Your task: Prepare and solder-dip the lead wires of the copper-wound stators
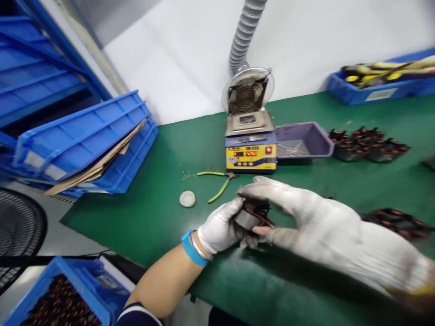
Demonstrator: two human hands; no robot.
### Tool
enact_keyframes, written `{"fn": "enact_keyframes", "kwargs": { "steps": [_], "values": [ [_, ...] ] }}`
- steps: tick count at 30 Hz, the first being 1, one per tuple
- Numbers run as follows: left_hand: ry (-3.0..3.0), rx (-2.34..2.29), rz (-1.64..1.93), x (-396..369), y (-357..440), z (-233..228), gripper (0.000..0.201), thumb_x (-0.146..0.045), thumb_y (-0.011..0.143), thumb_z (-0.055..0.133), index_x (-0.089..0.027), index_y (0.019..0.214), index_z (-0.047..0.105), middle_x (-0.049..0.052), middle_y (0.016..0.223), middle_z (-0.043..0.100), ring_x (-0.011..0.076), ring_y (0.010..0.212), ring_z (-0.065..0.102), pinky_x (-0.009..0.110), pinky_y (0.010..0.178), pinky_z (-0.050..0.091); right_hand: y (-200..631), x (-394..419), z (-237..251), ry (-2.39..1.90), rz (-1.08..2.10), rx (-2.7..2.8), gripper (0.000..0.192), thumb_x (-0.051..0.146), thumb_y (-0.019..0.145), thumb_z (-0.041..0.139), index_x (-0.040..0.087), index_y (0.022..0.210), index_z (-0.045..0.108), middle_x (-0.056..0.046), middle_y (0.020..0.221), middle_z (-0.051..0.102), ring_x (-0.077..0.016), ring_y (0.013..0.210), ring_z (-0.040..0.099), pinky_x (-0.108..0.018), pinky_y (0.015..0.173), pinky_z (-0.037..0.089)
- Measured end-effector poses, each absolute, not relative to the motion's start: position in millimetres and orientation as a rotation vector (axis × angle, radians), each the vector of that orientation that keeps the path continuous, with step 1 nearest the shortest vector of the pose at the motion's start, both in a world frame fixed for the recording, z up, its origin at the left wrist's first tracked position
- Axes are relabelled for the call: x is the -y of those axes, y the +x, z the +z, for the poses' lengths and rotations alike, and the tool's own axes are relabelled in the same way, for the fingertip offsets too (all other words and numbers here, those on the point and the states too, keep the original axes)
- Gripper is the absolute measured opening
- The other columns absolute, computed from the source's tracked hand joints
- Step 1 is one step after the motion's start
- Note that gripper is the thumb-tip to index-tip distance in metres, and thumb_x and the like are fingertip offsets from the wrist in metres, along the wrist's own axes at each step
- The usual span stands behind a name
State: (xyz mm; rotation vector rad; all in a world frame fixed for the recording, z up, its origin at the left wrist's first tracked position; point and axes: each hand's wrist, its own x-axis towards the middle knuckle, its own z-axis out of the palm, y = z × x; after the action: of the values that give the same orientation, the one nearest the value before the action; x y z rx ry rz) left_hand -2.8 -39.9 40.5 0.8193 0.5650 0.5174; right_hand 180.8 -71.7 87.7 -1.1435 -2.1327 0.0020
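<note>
Both hands wear white knit gloves and hold one small motor stator (pixel 252 215), a grey metal ring with copper windings, just above the green table mat (pixel 142 213). My left hand (pixel 220 228) cups it from the left and below; a blue wristband sits on that wrist. My right hand (pixel 312 222) reaches over it from the right, fingers spread across its top and the bare thumb tip pressed to its front. Most of the stator is hidden by the fingers.
A yellow-and-blue solder pot (pixel 250 147) with red digits stands behind, under a grey fume hose (pixel 244 34). Green-handled cutters (pixel 219 183), a white cap (pixel 187 198), a purple tray (pixel 304 140), more stators (pixel 369 144), stacked blue bins (pixel 81 140) and a bin of coils (pixel 57 299) surround it.
</note>
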Motion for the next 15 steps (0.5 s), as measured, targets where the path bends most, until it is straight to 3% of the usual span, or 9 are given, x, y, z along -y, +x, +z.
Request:
{"fn": "enact_keyframes", "kwargs": {
  "steps": [3,7,9,12,15],
  "values": [
    [0.762,-0.611,0.712,37.4,-2.7,39.5,0.063,-0.071,0.069,0.072,-0.014,0.096,0.069,0.006,0.075,0.067,0.0106,0.047,0.053,0.022,0.036,0.034,173.7,54.2,83.2,-0.882,-0.216,2.108,0.029,0.027,0.085,0.06,0.02,0.113,0.061,-0.008,0.106,0.072,-0.0211,0.099,0.069,-0.039,0.088,0.058],
    [0.685,-0.625,0.903,35.7,1.5,45.6,0.063,-0.063,0.065,0.082,-0.015,0.104,0.068,0.006,0.088,0.068,0.0118,0.057,0.057,0.023,0.047,0.046,181.4,45.5,79.7,-0.717,-0.358,2.112,0.015,0.018,0.083,0.059,0.02,0.097,0.061,-0.007,0.09,0.072,-0.0236,0.089,0.069,-0.048,0.088,0.056],
    [0.687,-0.627,0.961,39.4,4.5,50.7,0.064,-0.061,0.062,0.085,-0.015,0.103,0.068,0.005,0.088,0.067,0.0123,0.059,0.057,0.024,0.051,0.049,181.5,50.6,76.9,-0.866,-0.032,2.014,0.008,0.025,0.088,0.056,0.021,0.091,0.062,-0.006,0.089,0.073,-0.0215,0.084,0.07,-0.042,0.081,0.059],
    [0.692,-0.631,0.993,46.4,8.0,56.7,0.065,-0.062,0.06,0.086,-0.016,0.101,0.067,0.004,0.083,0.066,0.0124,0.058,0.057,0.025,0.053,0.049,180.1,61.0,70.4,-1.246,0.66,1.685,0.035,0.05,0.093,0.048,0.02,0.089,0.066,-0.007,0.09,0.075,-0.0209,0.076,0.071,-0.033,0.064,0.06],
    [0.659,-0.647,0.968,49.3,9.5,57.4,0.067,-0.065,0.059,0.086,-0.016,0.1,0.065,0.004,0.08,0.066,0.0127,0.056,0.057,0.025,0.054,0.048,182.5,64.2,63.5,-1.392,0.707,1.606,0.045,0.062,0.085,0.052,0.022,0.095,0.069,-0.007,0.095,0.076,-0.0229,0.078,0.072,-0.033,0.06,0.061]
  ]
}}
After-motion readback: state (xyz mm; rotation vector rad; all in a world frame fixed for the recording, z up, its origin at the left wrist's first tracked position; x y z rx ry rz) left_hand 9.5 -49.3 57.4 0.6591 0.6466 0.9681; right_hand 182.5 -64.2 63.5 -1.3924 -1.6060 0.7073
